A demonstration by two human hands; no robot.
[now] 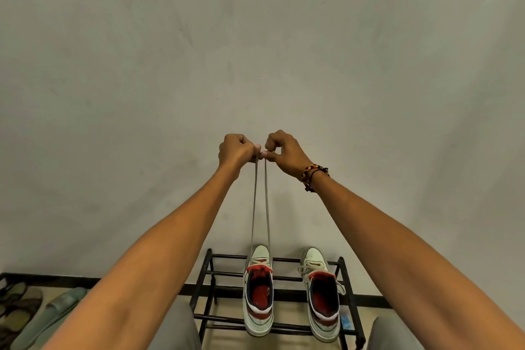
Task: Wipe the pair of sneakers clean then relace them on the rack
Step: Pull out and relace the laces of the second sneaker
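Both sneakers sitting on rack (209,273). Right sneaker (322,293) looking laced. Left sneaker (258,290) barely started: left hand (235,150), right hand (284,152) each pinching lace (267,202) end, pulling up even. Remaining eyelets, tying pending.

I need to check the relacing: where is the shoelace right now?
In the head view the shoelace runs as two strands from the left sneaker on the rack up to centre frame, where the left hand and right hand pinch its ends.
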